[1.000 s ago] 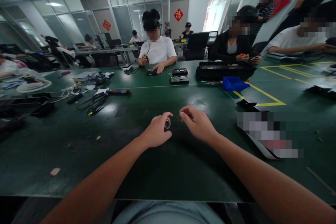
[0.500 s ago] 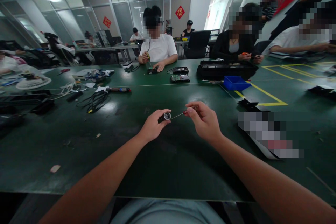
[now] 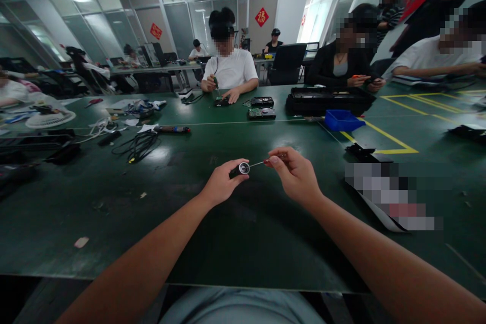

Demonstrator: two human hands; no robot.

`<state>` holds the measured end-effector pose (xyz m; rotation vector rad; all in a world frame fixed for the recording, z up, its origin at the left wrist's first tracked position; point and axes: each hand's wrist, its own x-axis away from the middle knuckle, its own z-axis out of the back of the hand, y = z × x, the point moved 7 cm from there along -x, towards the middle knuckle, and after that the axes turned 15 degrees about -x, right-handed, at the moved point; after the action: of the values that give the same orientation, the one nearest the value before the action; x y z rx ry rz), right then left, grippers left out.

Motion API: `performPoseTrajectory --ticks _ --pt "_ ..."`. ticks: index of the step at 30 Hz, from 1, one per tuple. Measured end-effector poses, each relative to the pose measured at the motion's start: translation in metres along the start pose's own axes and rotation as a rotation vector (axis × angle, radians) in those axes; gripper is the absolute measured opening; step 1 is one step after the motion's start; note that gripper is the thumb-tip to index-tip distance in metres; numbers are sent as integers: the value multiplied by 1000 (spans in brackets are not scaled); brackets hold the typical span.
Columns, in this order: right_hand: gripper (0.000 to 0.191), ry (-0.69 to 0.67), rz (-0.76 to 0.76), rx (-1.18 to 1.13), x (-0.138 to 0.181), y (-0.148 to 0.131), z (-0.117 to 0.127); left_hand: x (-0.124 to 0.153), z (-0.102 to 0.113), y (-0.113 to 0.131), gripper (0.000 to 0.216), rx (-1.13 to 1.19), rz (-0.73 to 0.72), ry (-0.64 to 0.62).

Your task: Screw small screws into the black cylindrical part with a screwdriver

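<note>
Between the thumb and fingers of my left hand [image 3: 221,182] sits a short black cylinder [image 3: 243,168] with a silver rim, its open round end facing me and to the right. It looks like a small flashlight body, but I cannot be sure. My right hand [image 3: 298,174] is closed on the dark red handle of a thin screwdriver [image 3: 258,163]. The metal shaft points left, and its tip meets the cylinder's open end. How deep the tip reaches inside I cannot tell. Both hands are above the green table [image 3: 243,243].
A black cable coil [image 3: 138,146], a blue scoop-like bin [image 3: 342,120], a long black housing [image 3: 330,101] and circuit boards [image 3: 261,113] lie farther off. A pale, blurred-out item [image 3: 387,202] rests at right. Across the table a person in white [image 3: 231,71] works with a tool.
The screwdriver's tip has moved from the lower edge of the cylinder's mouth up into its opening. The shaft now lies more level. Both hands have barely shifted.
</note>
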<state>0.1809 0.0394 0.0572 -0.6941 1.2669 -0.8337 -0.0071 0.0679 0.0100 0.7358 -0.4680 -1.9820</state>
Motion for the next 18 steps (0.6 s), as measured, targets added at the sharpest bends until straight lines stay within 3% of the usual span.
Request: performPoseTrajectory --ticks 11,18 --pt "31 83 26 272 -1 -9 7 0 -4 -2 41 -26 -31 -1" --pt "12 -27 88 198 1 -11 -1 1 -3 -1 41 -35 -44 -10"
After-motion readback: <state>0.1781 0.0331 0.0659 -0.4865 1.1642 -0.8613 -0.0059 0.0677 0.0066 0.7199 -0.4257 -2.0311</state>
